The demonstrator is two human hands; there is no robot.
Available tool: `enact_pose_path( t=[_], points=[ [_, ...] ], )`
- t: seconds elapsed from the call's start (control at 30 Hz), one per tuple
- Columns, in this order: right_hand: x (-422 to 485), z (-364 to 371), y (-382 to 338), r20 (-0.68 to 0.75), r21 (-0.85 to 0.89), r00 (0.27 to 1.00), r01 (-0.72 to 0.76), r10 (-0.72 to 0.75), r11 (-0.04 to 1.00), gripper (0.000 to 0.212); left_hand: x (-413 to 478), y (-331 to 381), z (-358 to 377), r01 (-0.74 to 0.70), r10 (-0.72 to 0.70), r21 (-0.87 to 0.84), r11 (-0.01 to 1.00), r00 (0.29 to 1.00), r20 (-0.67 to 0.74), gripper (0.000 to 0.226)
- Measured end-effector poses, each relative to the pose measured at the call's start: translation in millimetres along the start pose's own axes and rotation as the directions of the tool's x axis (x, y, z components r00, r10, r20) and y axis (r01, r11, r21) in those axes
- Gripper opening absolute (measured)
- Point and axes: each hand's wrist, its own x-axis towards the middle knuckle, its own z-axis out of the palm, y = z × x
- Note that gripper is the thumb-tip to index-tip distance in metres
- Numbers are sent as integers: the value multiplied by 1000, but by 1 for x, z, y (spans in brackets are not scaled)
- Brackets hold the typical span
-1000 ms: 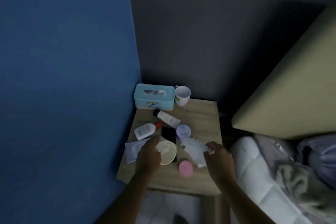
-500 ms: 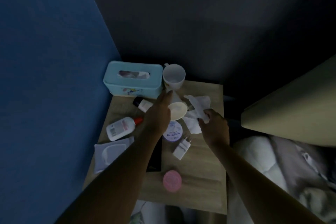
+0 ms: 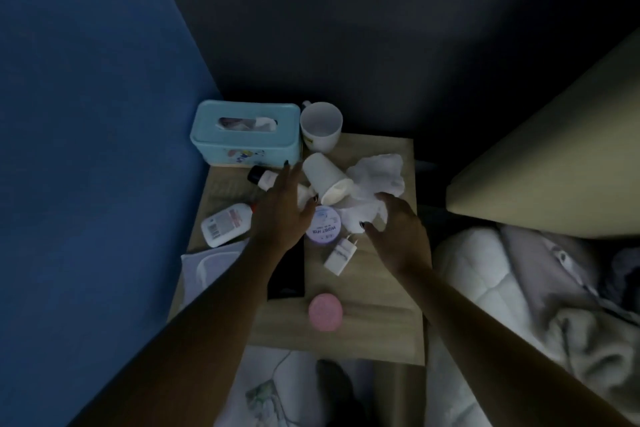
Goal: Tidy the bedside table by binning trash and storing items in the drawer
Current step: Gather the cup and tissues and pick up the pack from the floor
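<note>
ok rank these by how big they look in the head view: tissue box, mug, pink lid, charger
1. tissue box
2. mug
3. pink lid and charger: too alike to rank, and the lid lies nearer the camera.

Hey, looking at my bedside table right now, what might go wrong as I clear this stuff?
1. The paper cup is tipped on its side at your left hand; anything left inside may spill onto the table.
2. Your right hand holds only one edge of the crumpled tissue, so it may drag against the cup.
3. The pink jar sits near the front edge, where an arm might knock it off.
</note>
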Motion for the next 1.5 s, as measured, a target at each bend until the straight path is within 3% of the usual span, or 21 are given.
enact_pose_path(
  t=[0.33, 0.57, 0.67, 0.8, 0.87, 0.97, 1.13, 1.3, 1.4, 1.5],
  points=[
    [-132, 3, -32, -37, 18, 998, -46, 46, 999, 48, -187, -69, -33, 92, -108, -103, 990, 982, -157, 63],
    [-262, 98, -3, 17, 77, 998, -63, 62, 995, 27, -333, -139, 29, 231, -231, 4, 973, 972, 29, 70],
    [-297, 148, 40, 192, 65, 974, -138, 123, 988, 39, -363, -152, 77, 371, -361, -31, 928, 918, 163, 77],
    [-331, 226, 114, 489, -154, 806, -297, 334, 942, 71, -388, -185, 173, 546, -514, -29, 837, 804, 300, 87],
    [-340, 261, 146, 546, -224, 749, -302, 376, 927, 78, -390, -206, 216, 627, -580, -22, 779, 734, 353, 97],
    [-346, 326, 196, 564, -276, 730, -275, 386, 921, 81, -387, -245, 288, 698, -646, -14, 716, 671, 364, 113],
    [-365, 419, 251, 540, -294, 773, -198, 334, 935, 69, -395, -289, 373, 744, -713, 38, 667, 622, 324, 122],
    [-388, 475, 263, 455, -306, 872, -38, 181, 951, 36, -414, -309, 418, 818, -808, 24, 574, 562, 175, 132],
    [-390, 483, 267, 504, -264, 845, -45, 178, 963, 23, -414, -314, 423, 880, -867, -93, 466, 475, 153, 132],
    [-386, 472, 261, 546, -215, 811, -105, 209, 971, 18, -412, -318, 415, 901, -894, -112, 418, 431, 126, 111]
  ],
)
